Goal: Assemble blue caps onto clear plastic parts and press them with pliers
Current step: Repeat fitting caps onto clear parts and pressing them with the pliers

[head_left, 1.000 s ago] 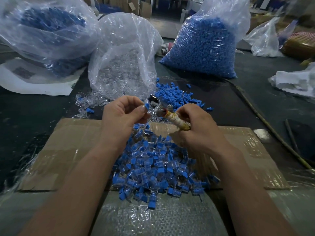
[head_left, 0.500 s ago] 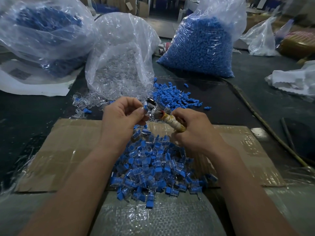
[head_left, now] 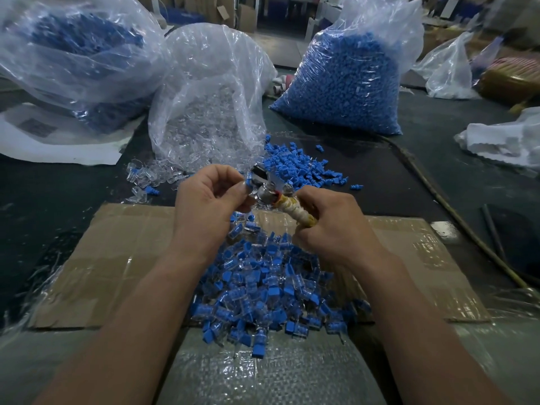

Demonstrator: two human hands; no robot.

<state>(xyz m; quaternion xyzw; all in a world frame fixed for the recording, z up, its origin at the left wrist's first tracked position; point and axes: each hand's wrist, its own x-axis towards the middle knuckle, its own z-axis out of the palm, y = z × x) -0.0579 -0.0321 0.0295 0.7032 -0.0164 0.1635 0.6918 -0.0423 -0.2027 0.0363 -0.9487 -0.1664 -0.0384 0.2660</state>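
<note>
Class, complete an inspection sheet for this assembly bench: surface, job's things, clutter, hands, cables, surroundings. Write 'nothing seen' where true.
Surface: dark table mat under a flattened brown cardboard sheet.
Job's things: heap of assembled blue-and-clear pieces on the cardboard; loose blue plastic caps and loose clear plastic parts behind; clear bag of blue caps; clear bag of transparent parts.
Clutter: crumpled white sheet at right.
Hands: left hand pinches a small blue-capped part at the plier jaws; right hand grips tape-handled metal pliers.
Cables: thin brownish line along the right; cable or rod, cannot tell.
Surroundings: cardboard boxes behind.
</note>
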